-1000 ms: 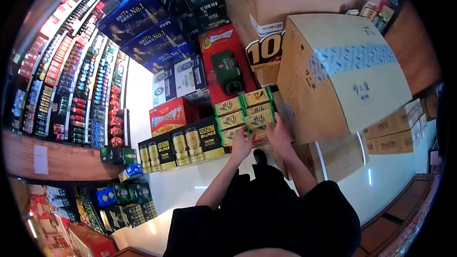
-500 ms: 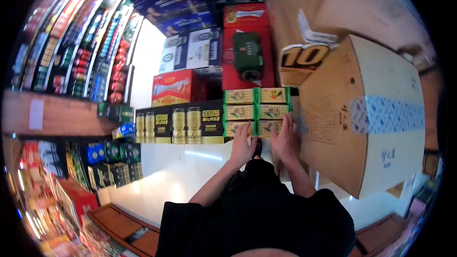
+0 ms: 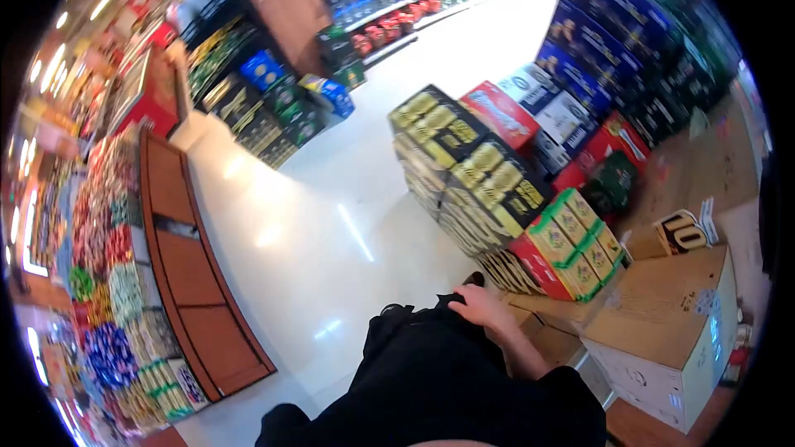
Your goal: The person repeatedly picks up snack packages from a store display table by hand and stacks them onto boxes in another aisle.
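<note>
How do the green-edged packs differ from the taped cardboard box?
The green-edged packs are small, yellow and green; the cardboard box is much larger and mostly tan. The packs sit grouped in rows, while the cardboard box is one single block. Neither is touched by the right hand.

Six rectangular, green-edged yellow packets [image 3: 567, 222] in printed wrapping lie right of frame centre, slightly below mid-height. Arrangement: two adjoining rows of three, printed faces visible, rows slanting toward the upper right.

Right grip [image 3: 483, 306] low, forearm [image 3: 525, 354] extended forward
</note>
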Action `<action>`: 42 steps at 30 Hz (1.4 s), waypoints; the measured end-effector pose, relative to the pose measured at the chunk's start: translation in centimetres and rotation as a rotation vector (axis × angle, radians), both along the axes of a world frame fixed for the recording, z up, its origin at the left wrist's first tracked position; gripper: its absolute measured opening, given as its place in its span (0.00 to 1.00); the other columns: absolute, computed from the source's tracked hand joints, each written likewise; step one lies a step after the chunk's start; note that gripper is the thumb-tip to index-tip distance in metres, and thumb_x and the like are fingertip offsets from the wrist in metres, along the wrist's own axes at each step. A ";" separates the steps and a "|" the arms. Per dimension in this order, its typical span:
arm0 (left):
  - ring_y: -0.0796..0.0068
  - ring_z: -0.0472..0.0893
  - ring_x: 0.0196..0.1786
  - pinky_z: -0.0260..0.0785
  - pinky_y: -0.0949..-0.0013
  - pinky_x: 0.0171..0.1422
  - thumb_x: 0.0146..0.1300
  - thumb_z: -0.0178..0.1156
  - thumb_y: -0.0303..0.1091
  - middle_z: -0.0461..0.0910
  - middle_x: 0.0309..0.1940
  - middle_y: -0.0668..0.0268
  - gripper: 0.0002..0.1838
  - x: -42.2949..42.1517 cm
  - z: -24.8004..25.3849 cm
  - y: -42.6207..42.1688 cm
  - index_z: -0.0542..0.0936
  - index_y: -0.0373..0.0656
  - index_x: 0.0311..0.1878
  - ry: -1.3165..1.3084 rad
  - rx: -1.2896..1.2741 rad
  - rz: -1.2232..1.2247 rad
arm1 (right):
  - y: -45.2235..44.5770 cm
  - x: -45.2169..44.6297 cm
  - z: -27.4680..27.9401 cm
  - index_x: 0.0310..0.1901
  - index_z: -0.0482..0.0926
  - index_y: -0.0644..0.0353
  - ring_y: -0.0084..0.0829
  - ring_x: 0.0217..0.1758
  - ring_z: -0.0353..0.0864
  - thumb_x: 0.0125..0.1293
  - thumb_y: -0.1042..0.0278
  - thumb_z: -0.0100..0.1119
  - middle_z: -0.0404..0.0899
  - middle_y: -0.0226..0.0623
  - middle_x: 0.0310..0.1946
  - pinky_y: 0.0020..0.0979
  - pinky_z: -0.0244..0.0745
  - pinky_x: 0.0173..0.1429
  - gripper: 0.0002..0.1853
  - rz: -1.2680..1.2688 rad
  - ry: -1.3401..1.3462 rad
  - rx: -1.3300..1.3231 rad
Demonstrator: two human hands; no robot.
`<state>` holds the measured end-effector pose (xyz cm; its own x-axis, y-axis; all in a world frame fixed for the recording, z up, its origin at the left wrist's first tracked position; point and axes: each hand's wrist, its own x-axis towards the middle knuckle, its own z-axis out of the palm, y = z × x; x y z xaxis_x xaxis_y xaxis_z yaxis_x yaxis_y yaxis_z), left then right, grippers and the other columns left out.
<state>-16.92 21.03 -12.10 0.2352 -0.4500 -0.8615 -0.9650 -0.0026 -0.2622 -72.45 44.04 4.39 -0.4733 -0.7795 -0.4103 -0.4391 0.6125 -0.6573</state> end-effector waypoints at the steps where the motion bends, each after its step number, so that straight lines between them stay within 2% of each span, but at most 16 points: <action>1: 0.49 0.81 0.41 0.74 0.52 0.46 0.62 0.51 0.35 0.81 0.35 0.49 0.13 2.7 0.5 0.9 0.78 0.34 0.40 -0.001 -0.006 0.087 | -2.4 1.3 -0.4 0.54 0.75 0.63 0.48 0.53 0.76 0.64 0.54 0.57 0.78 0.51 0.49 0.41 0.71 0.57 0.23 0.071 0.010 0.002; 3: 0.49 0.81 0.41 0.74 0.51 0.47 0.62 0.51 0.35 0.81 0.36 0.49 0.14 7.8 0.8 3.6 0.78 0.34 0.40 0.004 -0.016 0.263 | -7.1 4.1 -1.9 0.55 0.75 0.63 0.49 0.57 0.73 0.63 0.52 0.57 0.76 0.52 0.52 0.42 0.69 0.60 0.25 0.235 0.027 0.018; 5: 0.49 0.81 0.41 0.73 0.51 0.47 0.62 0.51 0.36 0.81 0.36 0.49 0.14 11.5 0.2 7.2 0.79 0.35 0.41 0.049 -0.036 0.444 | -12.0 7.2 -1.0 0.56 0.74 0.64 0.50 0.57 0.73 0.64 0.52 0.57 0.75 0.51 0.53 0.42 0.68 0.61 0.26 0.364 0.038 0.023; 9: 0.50 0.81 0.42 0.73 0.51 0.48 0.62 0.51 0.37 0.81 0.37 0.50 0.14 13.8 -0.9 14.5 0.79 0.36 0.42 0.177 -0.126 0.810 | -20.9 14.1 -1.0 0.57 0.73 0.62 0.49 0.57 0.73 0.64 0.53 0.56 0.76 0.51 0.52 0.42 0.68 0.61 0.25 0.736 0.062 0.047; 11: 0.50 0.81 0.42 0.73 0.51 0.48 0.62 0.51 0.37 0.81 0.37 0.50 0.14 12.8 -1.8 17.9 0.79 0.37 0.43 0.245 -0.178 0.986 | -24.2 17.2 -1.2 0.57 0.73 0.61 0.49 0.57 0.73 0.65 0.52 0.55 0.76 0.51 0.52 0.42 0.69 0.61 0.25 0.930 0.044 0.047; 14: 0.51 0.81 0.43 0.73 0.51 0.49 0.62 0.51 0.38 0.82 0.38 0.50 0.15 9.4 -3.3 22.4 0.79 0.38 0.44 0.315 -0.230 1.211 | -29.0 22.4 0.8 0.55 0.75 0.60 0.49 0.57 0.74 0.66 0.53 0.53 0.77 0.50 0.51 0.43 0.70 0.60 0.23 1.324 0.029 0.223; 16: 0.51 0.81 0.43 0.72 0.51 0.49 0.62 0.51 0.38 0.82 0.38 0.50 0.15 7.0 -3.6 24.4 0.79 0.39 0.44 0.334 -0.245 1.344 | -30.9 25.4 -0.5 0.54 0.76 0.60 0.49 0.56 0.75 0.67 0.53 0.53 0.78 0.49 0.51 0.43 0.70 0.60 0.22 1.486 -0.007 0.271; 21: 0.52 0.80 0.44 0.72 0.51 0.50 0.62 0.52 0.39 0.82 0.39 0.51 0.16 0.7 -4.0 27.6 0.80 0.40 0.45 0.356 -0.259 1.619 | -35.8 32.4 1.0 0.53 0.78 0.60 0.47 0.56 0.76 0.69 0.57 0.49 0.79 0.47 0.51 0.41 0.70 0.61 0.19 1.843 -0.101 0.338; 30: 0.53 0.80 0.46 0.71 0.51 0.52 0.62 0.52 0.41 0.82 0.41 0.51 0.17 -4.5 -3.0 25.1 0.80 0.43 0.48 0.282 -0.207 1.898 | -46.5 41.8 -3.0 0.54 0.78 0.58 0.45 0.55 0.77 0.69 0.58 0.49 0.79 0.46 0.51 0.40 0.70 0.60 0.18 2.298 -0.133 0.421; 33: 0.54 0.80 0.46 0.71 0.51 0.52 0.63 0.52 0.42 0.82 0.41 0.52 0.17 -3.6 -2.9 21.1 0.81 0.44 0.49 0.269 -0.152 1.897 | -51.5 44.0 -2.6 0.53 0.79 0.56 0.44 0.54 0.77 0.68 0.57 0.50 0.80 0.46 0.50 0.40 0.70 0.59 0.18 2.293 -0.112 0.424; 34: 0.54 0.80 0.46 0.71 0.51 0.53 0.63 0.52 0.42 0.82 0.42 0.52 0.17 -2.7 -3.2 19.2 0.81 0.44 0.49 0.279 -0.138 1.875 | -53.2 44.4 -0.3 0.50 0.80 0.58 0.47 0.52 0.78 0.66 0.56 0.52 0.81 0.46 0.46 0.42 0.72 0.56 0.18 2.248 -0.096 0.292; 37: 0.54 0.80 0.47 0.71 0.50 0.53 0.63 0.52 0.43 0.82 0.42 0.52 0.18 0.7 -4.0 11.8 0.81 0.45 0.50 0.375 -0.103 1.683 | -58.3 45.7 -1.7 0.53 0.80 0.56 0.45 0.54 0.78 0.66 0.55 0.53 0.80 0.47 0.49 0.40 0.72 0.57 0.19 2.160 -0.203 0.314; 39: 0.55 0.80 0.47 0.71 0.50 0.54 0.63 0.52 0.43 0.82 0.43 0.52 0.18 5.1 -6.5 5.7 0.81 0.46 0.50 0.678 -0.121 0.969 | -61.8 46.7 -2.1 0.54 0.78 0.58 0.47 0.53 0.78 0.64 0.54 0.55 0.80 0.50 0.49 0.40 0.73 0.57 0.22 2.054 -0.144 0.245; 40: 0.55 0.80 0.47 0.70 0.50 0.54 0.63 0.52 0.44 0.82 0.43 0.52 0.18 7.6 -7.5 2.6 0.81 0.46 0.51 0.751 -0.193 0.615 | -63.3 47.0 -2.6 0.55 0.78 0.59 0.47 0.53 0.78 0.63 0.53 0.56 0.80 0.50 0.49 0.40 0.73 0.57 0.23 1.997 -0.102 0.207; 41: 0.55 0.80 0.47 0.70 0.50 0.54 0.63 0.52 0.44 0.82 0.43 0.52 0.19 10.3 -7.9 -0.6 0.81 0.47 0.51 0.689 -0.299 0.572 | -64.7 47.5 -2.9 0.55 0.77 0.60 0.47 0.54 0.78 0.62 0.53 0.56 0.80 0.51 0.49 0.40 0.73 0.58 0.24 1.940 -0.056 0.170; 42: 0.55 0.80 0.48 0.70 0.50 0.54 0.63 0.52 0.44 0.82 0.43 0.52 0.19 13.3 -7.9 -3.6 0.81 0.47 0.51 0.583 -0.436 0.743 | -66.5 48.5 -2.6 0.56 0.76 0.62 0.48 0.55 0.77 0.61 0.51 0.57 0.79 0.51 0.50 0.39 0.72 0.59 0.27 1.924 0.005 0.233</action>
